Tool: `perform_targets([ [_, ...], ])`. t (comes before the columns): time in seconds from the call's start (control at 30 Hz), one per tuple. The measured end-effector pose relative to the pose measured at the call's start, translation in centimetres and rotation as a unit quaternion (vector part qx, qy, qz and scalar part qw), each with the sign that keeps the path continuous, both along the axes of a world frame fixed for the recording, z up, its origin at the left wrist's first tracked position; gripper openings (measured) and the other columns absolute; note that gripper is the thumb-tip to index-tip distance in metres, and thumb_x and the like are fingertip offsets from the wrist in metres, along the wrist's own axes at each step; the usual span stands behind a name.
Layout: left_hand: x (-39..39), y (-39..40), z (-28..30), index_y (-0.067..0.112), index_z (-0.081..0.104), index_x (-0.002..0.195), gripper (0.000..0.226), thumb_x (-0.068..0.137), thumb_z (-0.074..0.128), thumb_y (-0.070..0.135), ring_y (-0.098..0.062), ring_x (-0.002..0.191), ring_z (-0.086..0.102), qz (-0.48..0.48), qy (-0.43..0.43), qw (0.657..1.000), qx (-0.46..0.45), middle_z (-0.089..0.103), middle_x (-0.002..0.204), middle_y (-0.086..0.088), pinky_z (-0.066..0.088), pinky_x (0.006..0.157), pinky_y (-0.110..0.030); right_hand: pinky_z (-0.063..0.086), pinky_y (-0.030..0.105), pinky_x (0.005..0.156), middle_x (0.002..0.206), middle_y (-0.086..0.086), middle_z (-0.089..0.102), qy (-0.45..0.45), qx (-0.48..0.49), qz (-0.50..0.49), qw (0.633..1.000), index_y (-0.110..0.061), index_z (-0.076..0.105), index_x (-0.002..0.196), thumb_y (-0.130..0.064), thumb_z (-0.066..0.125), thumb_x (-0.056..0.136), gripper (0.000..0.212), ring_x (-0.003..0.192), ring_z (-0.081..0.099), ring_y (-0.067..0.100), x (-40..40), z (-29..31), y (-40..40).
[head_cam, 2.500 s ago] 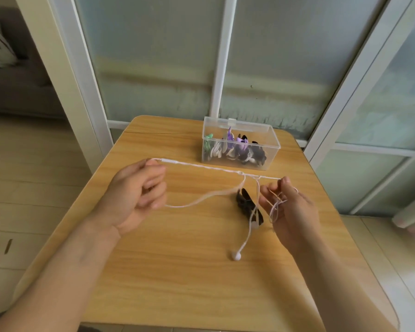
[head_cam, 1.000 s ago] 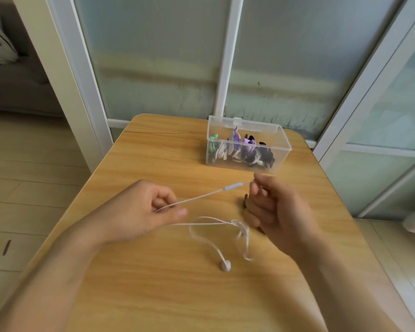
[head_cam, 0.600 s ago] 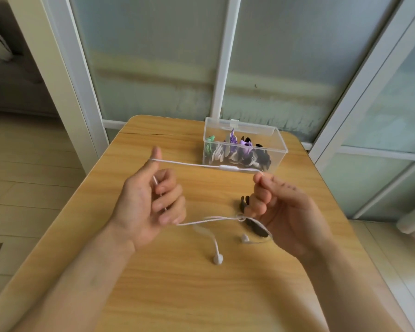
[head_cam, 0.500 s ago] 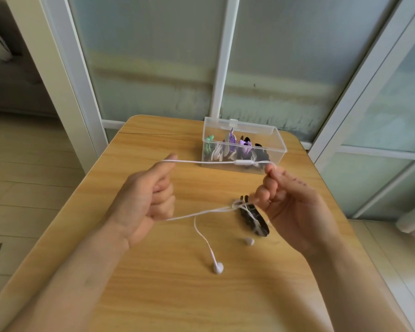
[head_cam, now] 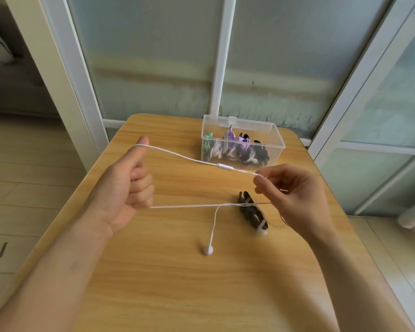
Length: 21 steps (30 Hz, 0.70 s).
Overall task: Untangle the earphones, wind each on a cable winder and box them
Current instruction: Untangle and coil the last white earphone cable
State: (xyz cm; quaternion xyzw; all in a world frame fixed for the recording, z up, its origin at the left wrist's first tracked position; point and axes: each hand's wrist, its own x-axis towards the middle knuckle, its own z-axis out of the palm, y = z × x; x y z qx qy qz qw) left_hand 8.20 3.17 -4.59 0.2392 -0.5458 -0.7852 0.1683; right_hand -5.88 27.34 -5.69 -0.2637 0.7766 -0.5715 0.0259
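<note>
Left hand (head_cam: pixel 127 188): fingers curled on white earphone cable (head_cam: pixel 177 154), which loops over the raised thumb. Right hand (head_cam: pixel 295 197) pinches the cable beyond the inline remote. Both earbuds hang to the desk (head_cam: pixel 177 283). Black winder (head_cam: pixel 252 213) lies under the cable. Clear box (head_cam: pixel 242 147) behind, holding wound earphones.

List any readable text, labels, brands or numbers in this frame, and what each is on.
None readable.
Clear plastic box: no label or print shows.
White earphone cable and its inline remote: no marking visible; too small to tell.
Black cable winder on the wooden table: no marking visible.
</note>
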Motion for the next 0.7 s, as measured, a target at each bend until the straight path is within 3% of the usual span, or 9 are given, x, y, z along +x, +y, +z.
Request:
perform_targets([
  [0.07,0.4,-0.8,-0.1,0.018,0.038,0.058,0.048,0.086,0.067,0.045,-0.012,0.037,0.011,0.054,-0.022,0.995,-0.082,0.013,0.046,0.008,0.009,0.047,-0.026,0.061,0.038,0.070,0.076,-0.006,0.076,0.036,0.038,-0.026,0.998,-0.023,0.077,0.085,-0.019,0.080,0.083,0.005,0.073,0.071,0.020,-0.3,-0.5,0.0],
  [0.13,0.5,-1.2,-0.2,0.002,0.061,0.074,0.038,0.088,0.070,0.036,-0.015,0.039,0.015,0.097,-0.062,0.972,-0.203,0.019,0.046,0.006,0.013,0.049,-0.024,0.059,0.034,0.068,0.076,-0.011,0.074,0.048,0.036,-0.073,0.996,-0.027,0.077,0.084,-0.024,0.081,0.082,0.005,0.072,0.068,0.016,-0.6,-1.0,0.0],
  [0.27,1.3,-1.8,-0.3,0.004,0.046,0.060,0.057,0.079,0.078,0.047,-0.018,0.050,0.028,0.177,-0.164,0.864,-0.441,0.033,0.053,-0.002,0.023,0.052,-0.028,0.060,0.033,0.068,0.077,-0.010,0.071,0.089,-0.011,-0.138,0.986,-0.027,0.073,0.091,-0.024,0.081,0.083,0.012,0.073,0.069,0.012,-1.0,-1.4,-0.1],
  [0.33,1.5,-2.1,-0.6,0.005,0.047,0.059,0.059,0.078,0.075,0.053,-0.014,0.044,0.030,0.184,-0.166,0.860,-0.446,0.033,0.048,0.003,0.025,0.052,-0.027,0.061,0.035,0.073,0.080,-0.007,0.072,0.090,-0.036,-0.141,0.985,-0.025,0.070,0.092,-0.022,0.074,0.090,0.005,0.076,0.072,0.014,-1.1,-1.4,-0.1],
  [0.37,1.4,-2.3,-0.6,0.007,0.049,0.060,0.058,0.079,0.073,0.057,-0.012,0.041,0.031,0.181,-0.150,0.886,-0.399,0.032,0.047,0.004,0.026,0.052,-0.028,0.061,0.034,0.077,0.080,-0.003,0.073,0.067,-0.054,-0.131,0.988,-0.023,0.069,0.092,-0.022,0.068,0.094,0.003,0.078,0.073,0.015,-1.0,-1.4,-0.2],
  [0.43,1.3,-2.3,-0.5,0.016,0.057,0.073,0.048,0.076,0.070,0.062,-0.015,0.038,0.037,0.134,-0.081,0.968,-0.196,0.031,0.047,0.003,0.033,0.054,-0.031,0.060,0.035,0.084,0.085,0.005,0.076,-0.056,-0.130,-0.072,0.987,-0.014,0.067,0.095,-0.024,0.057,0.101,0.015,0.088,0.074,0.021,-0.7,-1.2,-0.4],
  [0.5,0.9,-2.5,-0.8,0.023,0.055,0.075,0.044,0.074,0.069,0.064,-0.018,0.036,0.032,0.081,-0.055,0.993,-0.062,0.026,0.046,0.004,0.031,0.049,-0.031,0.056,0.042,0.090,0.087,0.009,0.074,-0.212,-0.219,0.000,0.952,-0.009,0.062,0.097,-0.026,0.050,0.103,0.022,0.096,0.073,0.029,-0.4,-0.7,-0.5],
  [0.6,0.7,-3.1,-2.3,0.024,0.045,0.070,0.053,0.063,0.072,0.070,-0.016,0.043,0.021,0.082,-0.135,0.975,-0.156,0.022,0.049,0.005,0.018,0.048,-0.026,0.059,0.040,0.081,0.069,0.004,0.057,-0.325,-0.278,0.006,0.904,-0.010,0.057,0.097,-0.027,0.052,0.101,0.018,0.071,0.068,0.022,-0.7,-0.3,-0.3],
  [0.7,0.6,-3.9,-3.4,0.015,0.045,0.061,0.053,0.073,0.078,0.055,-0.021,0.054,0.033,0.155,-0.219,0.892,-0.363,0.036,0.055,0.001,0.023,0.054,-0.030,0.053,0.030,0.066,0.055,-0.004,0.046,-0.313,-0.246,-0.082,0.914,-0.009,0.062,0.096,-0.024,0.061,0.098,0.015,0.052,0.055,0.011,-1.6,-0.5,0.5],
])
